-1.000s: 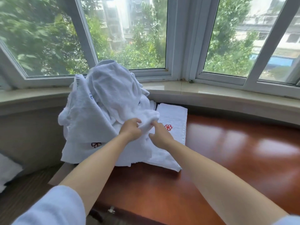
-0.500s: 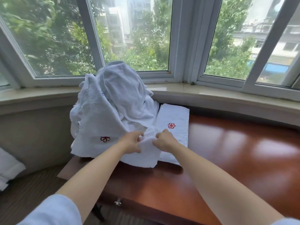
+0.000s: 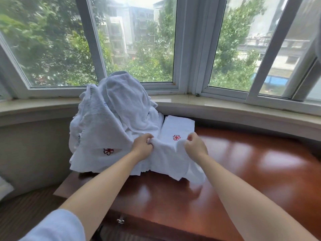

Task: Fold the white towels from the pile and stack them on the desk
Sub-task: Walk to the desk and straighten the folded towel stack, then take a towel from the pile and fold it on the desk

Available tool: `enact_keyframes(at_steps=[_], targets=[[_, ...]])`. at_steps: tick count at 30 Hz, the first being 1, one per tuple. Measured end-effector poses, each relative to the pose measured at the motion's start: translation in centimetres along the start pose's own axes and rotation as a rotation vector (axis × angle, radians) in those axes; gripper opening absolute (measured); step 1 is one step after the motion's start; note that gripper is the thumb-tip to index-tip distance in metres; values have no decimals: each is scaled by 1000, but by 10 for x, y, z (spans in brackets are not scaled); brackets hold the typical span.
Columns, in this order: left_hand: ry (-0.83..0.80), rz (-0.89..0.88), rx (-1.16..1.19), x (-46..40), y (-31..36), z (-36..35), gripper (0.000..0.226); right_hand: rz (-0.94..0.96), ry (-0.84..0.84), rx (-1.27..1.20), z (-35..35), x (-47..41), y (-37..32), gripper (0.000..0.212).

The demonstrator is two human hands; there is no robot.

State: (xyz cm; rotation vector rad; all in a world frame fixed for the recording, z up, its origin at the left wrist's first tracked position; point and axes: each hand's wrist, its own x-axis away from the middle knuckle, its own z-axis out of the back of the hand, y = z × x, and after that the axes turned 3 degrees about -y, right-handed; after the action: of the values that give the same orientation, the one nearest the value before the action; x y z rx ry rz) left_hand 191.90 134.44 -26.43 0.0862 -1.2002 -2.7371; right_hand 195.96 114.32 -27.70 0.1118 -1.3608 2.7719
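A tall pile of white towels (image 3: 111, 122) stands on the left end of the red-brown desk (image 3: 251, 164), some marked with a red flower. Beside it on the right lies a folded white towel (image 3: 180, 126) with a red flower mark. My left hand (image 3: 141, 147) and my right hand (image 3: 195, 146) each grip the top edge of one loose white towel (image 3: 167, 158), stretched between them in front of the pile. Its lower part drapes onto the desk and covers the near end of the folded towel.
A stone window sill (image 3: 243, 106) curves behind the desk under the large windows. The desk's left edge lies just under the pile, with dark floor (image 3: 26, 211) below. A drawer handle (image 3: 120, 220) shows on the desk's front. Bare desk surface spreads to the right.
My hands have drawn apart along the towel's edge, the right hand moving right, and the towel now spreads wider between them. The camera has moved closer and tilted.
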Motion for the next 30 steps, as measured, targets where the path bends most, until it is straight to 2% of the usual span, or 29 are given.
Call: enact_keyframes(at_steps=[1, 3, 4, 5, 6, 9, 10, 12, 13, 16, 18, 19, 22, 24, 26, 28, 30], targets=[[4, 6, 137, 0, 10, -6, 27, 58, -147, -12, -7, 7, 1, 25], [-9, 18, 346, 2, 23, -13, 26, 140, -372, -59, -24, 19, 3, 71], [-19, 15, 403, 3, 27, -15, 26, 157, -428, -64, -31, 23, 5, 86], [-34, 4, 431, 5, 28, -15, 26, 168, -442, -51, -36, 26, 6, 90], [-51, -10, 440, 6, 27, -15, 26, 169, -427, -32, -38, 27, 7, 82], [-126, -41, 492, 10, 17, -11, 27, 188, -334, 56, -39, 24, 14, 17], [-163, -39, 509, 10, 12, -9, 26, 222, -333, 67, -40, 25, 17, 7], [-204, -36, 468, 6, -2, -6, 29, 253, -373, 58, -44, 31, 22, 4], [-203, -52, 388, 2, -9, -6, 32, 254, -380, 7, -45, 36, 20, 10], [-225, -181, -99, -10, -29, -13, 37, 238, -340, -311, -39, 56, 2, 25], [-207, -157, -329, -15, -36, -20, 41, 249, -320, -505, -32, 68, -14, 30], [-179, -119, -319, -16, -36, -22, 42, 262, -319, -592, -28, 74, -21, 31], [-65, -35, -26, -22, -35, -22, 44, 373, -293, -788, -8, 87, -40, 33], [-26, -49, 61, -28, -34, -17, 34, 434, -217, -896, 6, 91, -46, 30], [26, -140, 85, -30, -29, -13, 11, 414, -117, -1005, 16, 92, -46, 29], [60, -144, 146, -27, -15, -11, 10, 355, 37, -985, 19, 86, -39, 30], [68, -120, 242, -22, 0, -10, 9, 293, 141, -861, 23, 75, -29, 26]])
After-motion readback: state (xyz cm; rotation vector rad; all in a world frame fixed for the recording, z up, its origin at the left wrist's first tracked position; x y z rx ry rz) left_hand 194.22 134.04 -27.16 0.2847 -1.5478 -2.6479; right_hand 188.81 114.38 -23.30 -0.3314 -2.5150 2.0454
